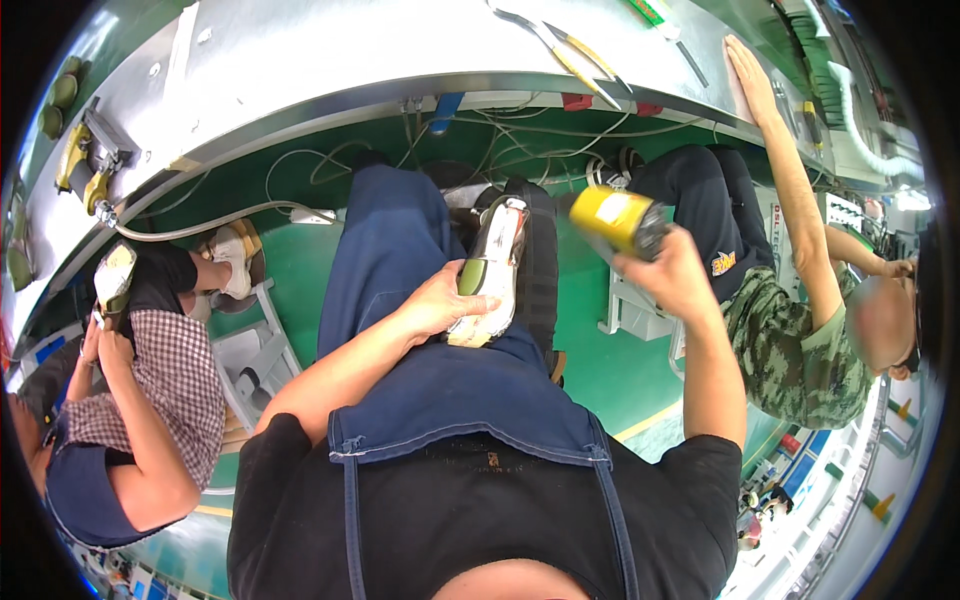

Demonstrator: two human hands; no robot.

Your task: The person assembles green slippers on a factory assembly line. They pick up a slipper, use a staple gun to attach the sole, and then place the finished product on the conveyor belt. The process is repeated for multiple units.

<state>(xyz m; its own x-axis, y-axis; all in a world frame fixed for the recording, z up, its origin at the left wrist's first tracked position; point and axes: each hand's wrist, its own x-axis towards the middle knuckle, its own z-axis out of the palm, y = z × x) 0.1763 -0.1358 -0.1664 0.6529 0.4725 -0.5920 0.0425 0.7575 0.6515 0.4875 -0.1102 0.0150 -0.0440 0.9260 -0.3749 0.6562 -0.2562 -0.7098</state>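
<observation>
My left hand (440,303) grips a lasted shoe upper (497,258) by its side, above my lap. Its pale underside faces up, with a dark green patch along one side and a yellowish end toward me. The thumb lies across the underside. To the right, my right hand (675,278) is raised and closed around a thick yellow-and-black hand tool (618,218). Motion blurs the tool slightly, and its exact kind is unclear. The tool and the shoe are apart. A blue apron (450,400) covers my lap.
Ahead runs a metal workbench (330,45) with yellow-handled pliers (570,55) at its edge. A yellow power tool (80,170) lies at its left. Cables (500,135) hang below. Co-workers sit at left, holding a shoe (115,275), and at right, in a camouflage shirt (800,350).
</observation>
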